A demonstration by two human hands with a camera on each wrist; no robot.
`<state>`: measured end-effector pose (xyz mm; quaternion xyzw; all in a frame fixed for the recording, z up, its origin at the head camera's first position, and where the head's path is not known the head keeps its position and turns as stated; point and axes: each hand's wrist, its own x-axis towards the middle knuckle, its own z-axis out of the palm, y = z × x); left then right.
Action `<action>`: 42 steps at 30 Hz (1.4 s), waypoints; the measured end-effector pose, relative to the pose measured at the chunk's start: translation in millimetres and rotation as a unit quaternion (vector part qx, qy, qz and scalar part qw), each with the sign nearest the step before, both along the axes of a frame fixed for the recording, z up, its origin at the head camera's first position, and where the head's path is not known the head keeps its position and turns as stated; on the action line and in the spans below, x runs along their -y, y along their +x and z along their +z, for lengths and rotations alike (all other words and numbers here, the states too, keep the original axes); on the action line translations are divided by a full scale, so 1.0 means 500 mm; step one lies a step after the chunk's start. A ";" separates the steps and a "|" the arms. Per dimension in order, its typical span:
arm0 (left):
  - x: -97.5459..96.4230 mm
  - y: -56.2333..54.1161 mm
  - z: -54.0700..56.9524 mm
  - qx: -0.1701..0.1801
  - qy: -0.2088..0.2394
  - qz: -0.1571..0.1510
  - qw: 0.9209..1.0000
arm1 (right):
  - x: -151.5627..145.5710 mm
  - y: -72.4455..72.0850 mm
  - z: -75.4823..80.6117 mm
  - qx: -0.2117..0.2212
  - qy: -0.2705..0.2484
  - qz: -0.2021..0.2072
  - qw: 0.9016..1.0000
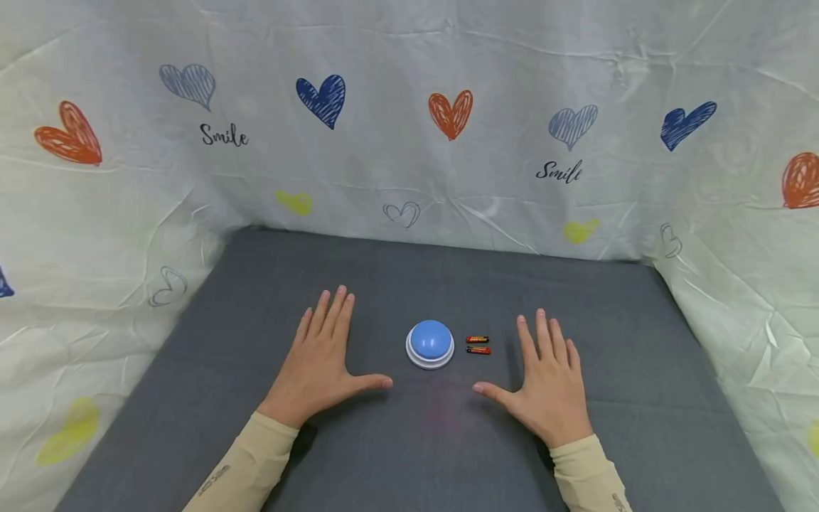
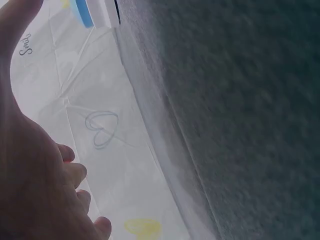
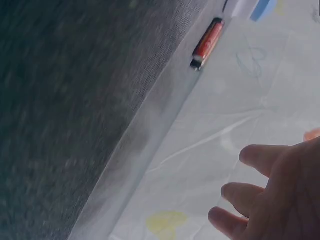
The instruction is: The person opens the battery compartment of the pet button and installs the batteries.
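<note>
Head view: batteries (image 1: 478,350) lie crosswise (roughly parallel); button (image 1: 431,340) dome-up.

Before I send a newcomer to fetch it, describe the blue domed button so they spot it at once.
On the grey surface, look between the left hand and right hand. Left of two small batteries sits the button: unlike those slim cylinders, a blue dome on a white base.

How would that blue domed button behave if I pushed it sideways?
The button would probably slide rather than tip, since its white base looks wide and low. Its smooth, rounded dome might be slippery to grip from above.
</note>
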<state>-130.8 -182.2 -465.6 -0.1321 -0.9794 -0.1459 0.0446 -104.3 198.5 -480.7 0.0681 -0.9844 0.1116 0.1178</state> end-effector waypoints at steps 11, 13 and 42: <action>-0.053 0.002 0.009 -0.014 -0.003 -0.050 0.999 | 0.067 -0.004 0.016 0.020 0.005 0.049 0.999; -0.069 0.002 0.008 -0.019 -0.003 -0.061 0.998 | 0.083 -0.007 0.019 0.019 0.005 0.062 0.998; -0.171 -0.030 0.018 0.027 -0.015 -0.158 0.987 | 0.156 -0.072 0.005 0.010 -0.007 0.180 0.984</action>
